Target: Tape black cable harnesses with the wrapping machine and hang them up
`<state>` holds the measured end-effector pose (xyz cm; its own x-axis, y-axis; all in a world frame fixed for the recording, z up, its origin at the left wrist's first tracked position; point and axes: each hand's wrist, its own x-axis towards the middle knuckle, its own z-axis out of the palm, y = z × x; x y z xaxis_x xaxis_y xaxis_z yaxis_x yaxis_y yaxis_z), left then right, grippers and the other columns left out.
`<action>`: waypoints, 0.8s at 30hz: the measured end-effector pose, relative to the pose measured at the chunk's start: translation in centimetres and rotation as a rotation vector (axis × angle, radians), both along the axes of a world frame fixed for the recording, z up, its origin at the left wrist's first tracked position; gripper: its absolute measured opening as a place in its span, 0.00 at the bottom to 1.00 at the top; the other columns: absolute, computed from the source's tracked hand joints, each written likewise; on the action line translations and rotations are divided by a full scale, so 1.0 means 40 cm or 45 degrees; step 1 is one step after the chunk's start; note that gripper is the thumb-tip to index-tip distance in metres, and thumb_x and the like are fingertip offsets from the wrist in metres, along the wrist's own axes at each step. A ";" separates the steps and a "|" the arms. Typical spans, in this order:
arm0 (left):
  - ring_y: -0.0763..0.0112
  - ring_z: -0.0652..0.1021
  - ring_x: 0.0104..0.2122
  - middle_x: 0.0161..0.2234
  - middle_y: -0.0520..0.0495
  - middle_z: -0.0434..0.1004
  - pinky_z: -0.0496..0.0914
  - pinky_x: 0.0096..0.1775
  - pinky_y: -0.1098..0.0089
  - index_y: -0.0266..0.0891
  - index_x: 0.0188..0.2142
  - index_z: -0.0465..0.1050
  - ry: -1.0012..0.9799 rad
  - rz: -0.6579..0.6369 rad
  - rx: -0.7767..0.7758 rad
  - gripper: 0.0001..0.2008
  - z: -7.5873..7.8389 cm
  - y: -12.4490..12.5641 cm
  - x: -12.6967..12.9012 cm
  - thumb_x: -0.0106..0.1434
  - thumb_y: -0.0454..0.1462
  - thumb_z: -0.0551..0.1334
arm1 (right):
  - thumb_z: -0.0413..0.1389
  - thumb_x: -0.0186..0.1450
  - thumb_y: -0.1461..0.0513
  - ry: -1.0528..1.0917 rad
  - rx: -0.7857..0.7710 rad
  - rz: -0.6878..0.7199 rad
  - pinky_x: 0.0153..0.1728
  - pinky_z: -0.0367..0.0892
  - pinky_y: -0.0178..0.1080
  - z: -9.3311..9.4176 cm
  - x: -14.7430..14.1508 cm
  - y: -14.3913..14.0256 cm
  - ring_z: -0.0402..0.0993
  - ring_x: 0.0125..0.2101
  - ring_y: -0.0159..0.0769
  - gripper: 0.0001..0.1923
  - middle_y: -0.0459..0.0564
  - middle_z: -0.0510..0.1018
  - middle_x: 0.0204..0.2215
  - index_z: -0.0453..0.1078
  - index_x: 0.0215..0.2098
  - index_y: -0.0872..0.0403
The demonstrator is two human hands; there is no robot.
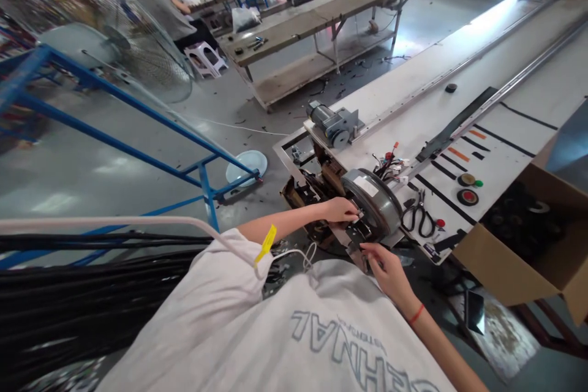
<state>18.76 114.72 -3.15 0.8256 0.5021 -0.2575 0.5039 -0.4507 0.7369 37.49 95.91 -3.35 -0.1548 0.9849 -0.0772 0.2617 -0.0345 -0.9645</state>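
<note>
My left hand (340, 209) is closed in a pinch at the near side of a grey drum-shaped machine part (374, 202), its fingertips against small metal fittings; what they grip is too small to name. Just nearer to my body, my right hand (388, 269) has thumb and fingers brought together beside a dark bracket (358, 234) below the drum. Whatever sits between those fingertips is hidden. Behind the drum lies a bundle of coloured wires with connectors (390, 162). A pair of black-handled scissors (420, 214) rests to the right of the drum.
A long white worktable (413, 110) bears a motor (328, 122), tape rolls (467, 196) and dark strips. An open cardboard box (505, 269) of black parts stands at right. On the left are a blue frame (138, 128), a large fan (82, 46) and a seated person (160, 9).
</note>
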 end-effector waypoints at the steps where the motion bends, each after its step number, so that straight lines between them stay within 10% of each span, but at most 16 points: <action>1: 0.72 0.70 0.25 0.22 0.51 0.72 0.60 0.31 0.73 0.40 0.20 0.68 -0.029 -0.015 -0.045 0.16 0.002 0.004 -0.013 0.64 0.38 0.59 | 0.49 0.68 0.55 0.128 -0.101 -0.038 0.43 0.74 0.45 -0.004 -0.018 0.014 0.77 0.41 0.44 0.16 0.56 0.78 0.42 0.70 0.46 0.54; 7: 0.66 0.73 0.33 0.29 0.45 0.74 0.65 0.42 0.70 0.42 0.28 0.71 -0.086 -0.010 0.077 0.13 0.025 -0.027 -0.061 0.68 0.41 0.54 | 0.64 0.53 0.45 0.596 -0.683 -0.389 0.26 0.73 0.38 -0.044 -0.129 0.167 0.77 0.28 0.41 0.25 0.52 0.78 0.29 0.64 0.38 0.53; 13: 0.66 0.76 0.34 0.33 0.46 0.78 0.67 0.40 0.70 0.41 0.33 0.74 0.005 0.129 0.274 0.13 0.049 -0.033 -0.096 0.68 0.39 0.53 | 0.69 0.45 0.42 0.751 -0.519 -0.343 0.25 0.69 0.32 -0.045 -0.137 0.199 0.71 0.23 0.32 0.29 0.44 0.73 0.22 0.63 0.26 0.53; 18: 0.65 0.78 0.42 0.43 0.41 0.80 0.69 0.45 0.69 0.35 0.44 0.73 0.060 0.723 0.155 0.14 -0.018 -0.012 -0.102 0.70 0.38 0.50 | 0.62 0.51 0.37 0.548 -0.435 -0.376 0.23 0.68 0.35 -0.062 -0.096 0.160 0.70 0.21 0.35 0.29 0.48 0.73 0.22 0.63 0.24 0.52; 24: 0.65 0.77 0.38 0.36 0.44 0.78 0.69 0.44 0.68 0.36 0.41 0.72 -0.030 0.823 0.051 0.16 -0.069 -0.100 -0.091 0.71 0.43 0.49 | 0.52 0.57 0.34 0.240 -0.355 -0.317 0.26 0.70 0.40 -0.080 -0.101 0.157 0.73 0.25 0.41 0.30 0.52 0.75 0.26 0.66 0.26 0.52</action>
